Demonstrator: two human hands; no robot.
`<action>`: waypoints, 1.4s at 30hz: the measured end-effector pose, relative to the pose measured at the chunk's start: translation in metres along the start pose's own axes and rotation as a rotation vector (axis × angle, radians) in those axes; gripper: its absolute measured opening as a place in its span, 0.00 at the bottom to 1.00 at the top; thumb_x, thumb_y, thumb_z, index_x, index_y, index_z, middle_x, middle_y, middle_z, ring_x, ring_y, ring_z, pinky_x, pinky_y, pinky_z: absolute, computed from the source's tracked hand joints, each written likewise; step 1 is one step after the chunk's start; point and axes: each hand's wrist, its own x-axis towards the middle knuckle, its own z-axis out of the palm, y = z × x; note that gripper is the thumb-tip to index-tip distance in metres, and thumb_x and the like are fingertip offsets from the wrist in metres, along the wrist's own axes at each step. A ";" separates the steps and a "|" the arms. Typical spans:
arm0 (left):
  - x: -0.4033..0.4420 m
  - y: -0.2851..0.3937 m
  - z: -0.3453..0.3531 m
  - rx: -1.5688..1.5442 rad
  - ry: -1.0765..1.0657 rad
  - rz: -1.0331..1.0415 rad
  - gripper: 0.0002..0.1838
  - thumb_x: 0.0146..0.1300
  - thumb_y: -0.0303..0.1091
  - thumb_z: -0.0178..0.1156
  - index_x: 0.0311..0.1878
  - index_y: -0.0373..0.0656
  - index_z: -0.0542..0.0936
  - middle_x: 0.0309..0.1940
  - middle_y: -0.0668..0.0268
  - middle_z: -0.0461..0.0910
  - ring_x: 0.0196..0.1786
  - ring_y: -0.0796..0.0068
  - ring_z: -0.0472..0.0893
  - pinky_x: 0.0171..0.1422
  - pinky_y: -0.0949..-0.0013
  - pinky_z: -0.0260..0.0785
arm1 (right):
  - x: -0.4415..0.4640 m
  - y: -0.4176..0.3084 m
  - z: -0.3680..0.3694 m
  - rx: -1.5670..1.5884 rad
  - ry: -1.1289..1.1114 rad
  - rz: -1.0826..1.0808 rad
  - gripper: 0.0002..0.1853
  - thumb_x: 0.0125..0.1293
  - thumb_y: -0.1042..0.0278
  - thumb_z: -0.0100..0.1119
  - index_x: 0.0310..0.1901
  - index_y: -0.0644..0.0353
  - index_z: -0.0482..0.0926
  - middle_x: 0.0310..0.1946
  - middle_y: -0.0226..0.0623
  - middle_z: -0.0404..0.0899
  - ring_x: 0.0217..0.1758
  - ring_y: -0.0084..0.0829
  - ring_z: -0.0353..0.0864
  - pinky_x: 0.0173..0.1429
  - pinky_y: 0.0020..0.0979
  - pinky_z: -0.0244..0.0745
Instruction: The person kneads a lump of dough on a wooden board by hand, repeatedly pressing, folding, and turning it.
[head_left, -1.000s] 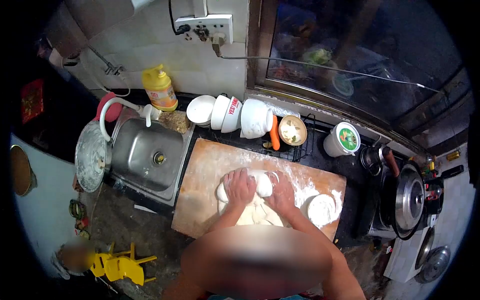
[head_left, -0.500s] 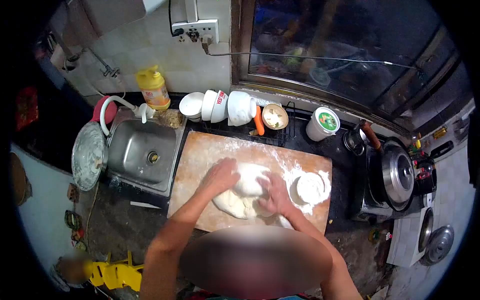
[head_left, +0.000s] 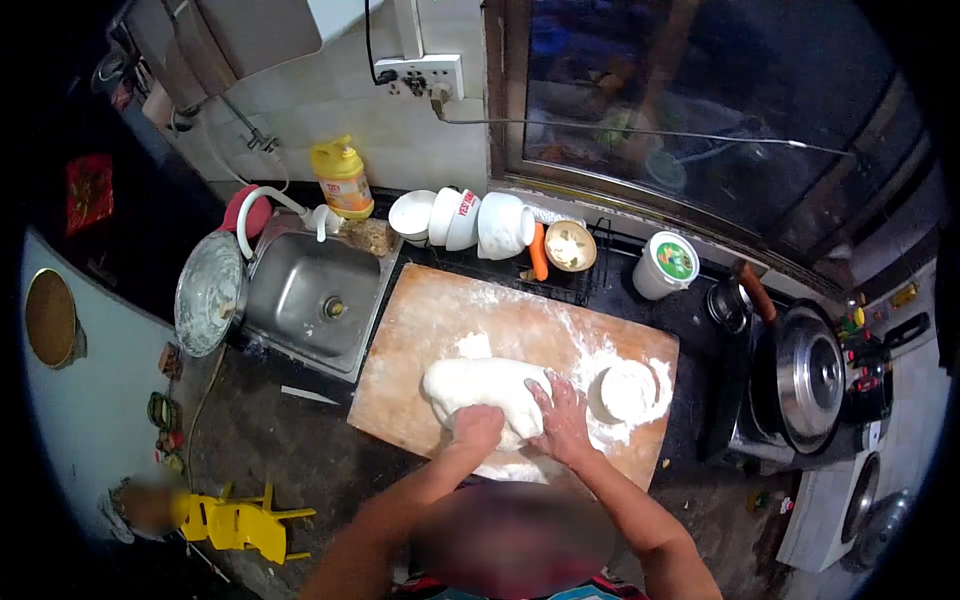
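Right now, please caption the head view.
Two bare hands press dough on a floured wooden board.

Two bare hands show: one left hand [head_left: 478, 428] and one right hand [head_left: 562, 415]. I count one pale, floury dough mass [head_left: 482, 390] (a big one), one pale rectangular wooden board [head_left: 420, 330] and, at its three o'clock, one round bowl of white flour [head_left: 628, 391]. Around the board: one rectangular steel sink [head_left: 310, 290] at ten, one yellow plastic pump bottle [head_left: 342, 180] at eleven, one orange carrot [head_left: 539, 252] at twelve, one white plastic tub [head_left: 665, 265] at two, and at least two yellow plastic stools [head_left: 245, 525] at eight (overlap hides the exact number).
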 end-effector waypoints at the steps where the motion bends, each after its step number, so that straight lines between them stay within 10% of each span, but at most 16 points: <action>1: 0.012 -0.002 0.000 0.004 0.028 -0.016 0.08 0.53 0.31 0.59 0.31 0.42 0.86 0.32 0.52 0.85 0.40 0.58 0.87 0.43 0.55 0.77 | 0.009 0.000 -0.004 0.031 -0.084 0.071 0.58 0.41 0.52 0.80 0.75 0.41 0.56 0.74 0.48 0.54 0.75 0.55 0.55 0.72 0.63 0.52; 10: 0.129 -0.036 0.006 0.136 0.367 0.088 0.09 0.59 0.34 0.56 0.28 0.51 0.86 0.26 0.63 0.85 0.34 0.65 0.87 0.35 0.57 0.77 | 0.091 0.026 0.006 0.036 0.066 0.234 0.56 0.40 0.55 0.82 0.73 0.46 0.60 0.67 0.52 0.65 0.63 0.52 0.70 0.61 0.52 0.68; 15: 0.144 -0.040 -0.033 0.140 0.103 0.054 0.08 0.59 0.33 0.57 0.36 0.45 0.85 0.34 0.57 0.86 0.42 0.59 0.86 0.43 0.56 0.77 | 0.104 0.025 0.011 0.084 0.038 0.369 0.56 0.39 0.49 0.82 0.71 0.50 0.61 0.64 0.48 0.67 0.63 0.53 0.72 0.59 0.54 0.72; 19: 0.083 -0.057 -0.043 -0.513 0.162 0.220 0.07 0.59 0.29 0.62 0.39 0.38 0.81 0.41 0.52 0.84 0.45 0.55 0.84 0.49 0.61 0.76 | 0.095 0.023 0.006 0.091 0.021 0.421 0.56 0.42 0.42 0.78 0.72 0.54 0.60 0.66 0.50 0.66 0.66 0.55 0.69 0.61 0.56 0.72; 22: 0.017 -0.064 -0.015 -1.399 0.197 -0.069 0.12 0.60 0.31 0.67 0.44 0.39 0.78 0.41 0.59 0.82 0.43 0.61 0.83 0.46 0.62 0.77 | 0.088 0.018 0.015 0.093 0.044 0.474 0.57 0.45 0.40 0.76 0.73 0.57 0.58 0.66 0.52 0.67 0.65 0.55 0.71 0.62 0.53 0.72; 25: 0.016 -0.090 0.085 -1.815 -0.458 -0.488 0.20 0.62 0.34 0.68 0.53 0.41 0.72 0.43 0.60 0.79 0.44 0.67 0.81 0.45 0.63 0.77 | 0.094 0.010 -0.001 0.175 0.021 0.553 0.56 0.42 0.50 0.80 0.71 0.57 0.59 0.53 0.53 0.80 0.55 0.53 0.81 0.61 0.43 0.76; 28: 0.000 -0.017 0.031 -2.159 -0.046 -0.573 0.26 0.63 0.35 0.68 0.60 0.40 0.68 0.47 0.56 0.79 0.47 0.67 0.81 0.45 0.61 0.78 | 0.083 0.014 0.011 0.397 0.031 0.572 0.53 0.44 0.50 0.79 0.69 0.60 0.61 0.51 0.57 0.81 0.54 0.50 0.82 0.59 0.42 0.77; 32: 0.009 -0.019 0.047 -1.706 0.493 -0.431 0.32 0.58 0.31 0.66 0.65 0.36 0.66 0.52 0.54 0.77 0.53 0.60 0.78 0.55 0.61 0.75 | 0.041 0.004 0.038 0.704 0.111 0.686 0.38 0.55 0.56 0.74 0.63 0.65 0.68 0.50 0.46 0.83 0.51 0.38 0.83 0.57 0.35 0.78; 37: -0.013 0.010 -0.051 -0.801 0.415 -0.217 0.34 0.55 0.39 0.66 0.65 0.38 0.70 0.48 0.46 0.82 0.54 0.50 0.81 0.57 0.52 0.73 | -0.012 0.004 0.107 1.550 0.144 0.707 0.29 0.65 0.62 0.66 0.64 0.66 0.72 0.56 0.42 0.79 0.57 0.31 0.79 0.60 0.31 0.74; 42: 0.024 0.074 -0.039 -0.314 0.180 0.115 0.34 0.60 0.51 0.61 0.66 0.44 0.70 0.56 0.48 0.75 0.52 0.46 0.81 0.57 0.49 0.72 | -0.043 0.010 0.090 1.399 0.151 0.912 0.30 0.67 0.52 0.63 0.63 0.64 0.72 0.53 0.41 0.80 0.53 0.32 0.79 0.52 0.38 0.77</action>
